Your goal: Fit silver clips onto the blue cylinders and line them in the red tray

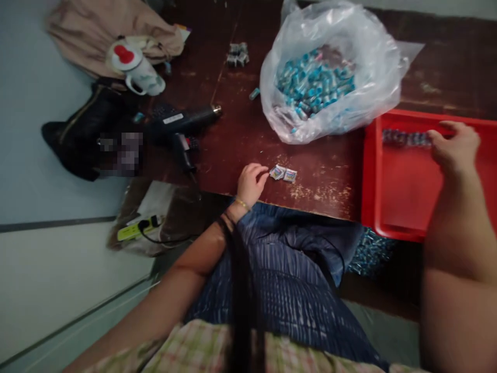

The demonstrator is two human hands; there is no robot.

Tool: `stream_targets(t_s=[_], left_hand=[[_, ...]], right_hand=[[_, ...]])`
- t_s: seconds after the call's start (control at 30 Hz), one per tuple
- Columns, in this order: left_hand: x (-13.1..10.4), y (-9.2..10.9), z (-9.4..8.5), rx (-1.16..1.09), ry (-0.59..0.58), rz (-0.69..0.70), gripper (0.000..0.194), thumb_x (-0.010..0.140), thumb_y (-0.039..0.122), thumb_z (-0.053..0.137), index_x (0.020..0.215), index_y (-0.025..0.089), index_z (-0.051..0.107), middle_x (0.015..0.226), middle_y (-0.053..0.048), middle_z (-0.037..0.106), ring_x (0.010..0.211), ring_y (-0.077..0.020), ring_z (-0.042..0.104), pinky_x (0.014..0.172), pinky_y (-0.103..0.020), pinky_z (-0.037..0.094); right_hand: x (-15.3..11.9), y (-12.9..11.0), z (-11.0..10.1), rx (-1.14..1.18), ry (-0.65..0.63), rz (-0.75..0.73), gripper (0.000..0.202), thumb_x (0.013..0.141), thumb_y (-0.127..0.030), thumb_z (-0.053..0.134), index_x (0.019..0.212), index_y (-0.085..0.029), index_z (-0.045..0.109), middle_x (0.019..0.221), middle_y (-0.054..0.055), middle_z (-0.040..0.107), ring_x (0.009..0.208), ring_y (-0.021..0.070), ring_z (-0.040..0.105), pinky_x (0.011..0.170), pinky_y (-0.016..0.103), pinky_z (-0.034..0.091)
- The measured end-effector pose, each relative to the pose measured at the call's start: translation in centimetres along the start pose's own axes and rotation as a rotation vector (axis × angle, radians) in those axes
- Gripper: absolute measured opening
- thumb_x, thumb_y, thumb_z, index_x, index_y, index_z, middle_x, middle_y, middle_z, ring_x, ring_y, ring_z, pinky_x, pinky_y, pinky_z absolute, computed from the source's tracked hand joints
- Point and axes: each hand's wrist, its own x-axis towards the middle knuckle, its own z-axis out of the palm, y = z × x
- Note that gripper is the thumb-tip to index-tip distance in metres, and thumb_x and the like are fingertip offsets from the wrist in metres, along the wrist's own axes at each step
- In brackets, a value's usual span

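My left hand [251, 184] rests at the table's front edge, its fingers loosely curled and apart, close beside a few small printed labels [289, 175]. Nothing shows between its fingers. Over the red tray [407, 191] at the right, my right hand [456, 145] has thumb and fingers spread around the right end of a row of small dark pieces [406, 138]. That row lies along the tray's back side. Whether the fingertips press on the row is hard to tell. Behind the labels stands an open clear plastic bag [376, 98] holding many small blue-rimmed cylinders [318, 83].
A black heat gun [182, 122] lies left of centre. Farther left are a lidded mug [145, 77], a beige cloth [85, 31] and a black bag [81, 129]. Small clear pieces [237, 54] sit at the back. A green power strip [135, 229] is below left.
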Motion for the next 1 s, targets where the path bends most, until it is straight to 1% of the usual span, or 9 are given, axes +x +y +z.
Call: stream_targets(t_s=[0.1,0.2,0.3,0.4,0.5,0.6,0.7,0.83,1.0], left_hand=[[2.3,-1.1,1.5,0.184,0.001,0.035,0.009,0.091,0.02,0.082,0.087,0.019,0.073,0.114,-0.014,0.071,0.116,-0.032,0.059,0.11,-0.047,0.047],[3.3,-1.4,2.8,0.21,-0.022,0.023,0.021,0.087,0.016,0.086,0.079,0.02,0.067,0.108,-0.013,0.069,0.112,-0.0326,0.057,0.107,-0.049,0.046],[3.4,-1.4,3.1,0.15,-0.036,0.027,0.023,0.095,0.016,0.077,0.075,0.021,0.067,0.1,-0.011,0.068,0.104,-0.0296,0.057,0.104,-0.047,0.047],[3.4,-1.6,2.8,0.069,-0.044,0.042,0.026,0.098,0.018,0.073,0.072,0.021,0.07,0.093,-0.008,0.069,0.098,-0.0267,0.058,0.101,-0.044,0.047],[3.4,-1.7,2.6,-0.043,-0.033,0.043,0.02,0.092,0.015,0.077,0.073,0.021,0.071,0.091,-0.007,0.072,0.092,-0.0239,0.061,0.097,-0.04,0.048],[3.3,-1.7,2.6,-0.155,-0.004,0.024,0.016,0.088,0.014,0.08,0.076,0.02,0.07,0.088,-0.006,0.072,0.085,-0.0211,0.062,0.09,-0.037,0.05],[3.3,-1.7,2.3,-0.234,-0.006,-0.014,0.01,0.086,0.016,0.081,0.082,0.018,0.071,0.087,-0.005,0.074,0.082,-0.0193,0.063,0.086,-0.035,0.051],[3.8,-1.7,1.1,-0.345,-0.133,-0.017,0.015,0.086,0.024,0.083,0.097,0.014,0.079,0.093,-0.009,0.08,0.084,-0.0207,0.069,0.086,-0.036,0.054],[4.1,-1.8,-0.4,-0.355,-0.176,-0.022,0.017,0.089,0.029,0.079,0.077,0.016,0.078,0.085,-0.009,0.08,0.08,-0.021,0.068,0.086,-0.036,0.053]], right_hand=[[-6.8,-3.4,-3.1,0.247,-0.15,-0.217,0.036,0.097,-0.027,0.081,0.133,-0.032,0.082,0.137,0.018,0.075,0.126,0.0285,0.075,0.107,0.052,0.055],[-15.7,-7.8,-5.0,0.501,-0.313,-0.528,0.032,0.099,-0.043,0.079,0.131,-0.043,0.08,0.14,0.011,0.073,0.139,0.0318,0.066,0.12,0.059,0.05],[-22.6,-11.7,-2.9,0.658,-0.457,-0.541,0.029,0.099,-0.048,0.077,0.125,-0.038,0.081,0.138,0.009,0.073,0.135,0.0333,0.067,0.123,0.063,0.048],[-26.0,-14.8,2.5,0.703,-0.551,-0.504,0.027,0.099,-0.046,0.076,0.121,-0.031,0.08,0.136,0.01,0.073,0.132,0.0321,0.066,0.122,0.059,0.048],[-26.7,-17.8,7.8,0.671,-0.548,-0.486,0.029,0.097,-0.044,0.076,0.12,-0.027,0.078,0.14,0.013,0.07,0.132,0.0324,0.062,0.123,0.058,0.044],[-25.9,-20.1,10.5,0.631,-0.546,-0.482,0.02,0.097,-0.044,0.072,0.103,-0.026,0.077,0.136,0.012,0.072,0.133,0.0331,0.06,0.122,0.058,0.044],[-24.6,-21.1,10.7,0.671,-0.576,-0.514,0.02,0.099,-0.042,0.065,0.087,-0.027,0.071,0.124,0.009,0.076,0.128,0.0308,0.063,0.119,0.054,0.047],[-23.9,-21.6,9.5,0.632,-0.622,-0.608,0.016,0.098,-0.039,0.063,0.088,-0.028,0.07,0.12,0.007,0.078,0.118,0.0301,0.065,0.114,0.053,0.049],[-22.1,-22.9,9.2,0.572,-0.682,-0.768,0.016,0.1,-0.039,0.065,0.092,-0.027,0.072,0.113,0.007,0.079,0.111,0.0303,0.068,0.109,0.052,0.051]])
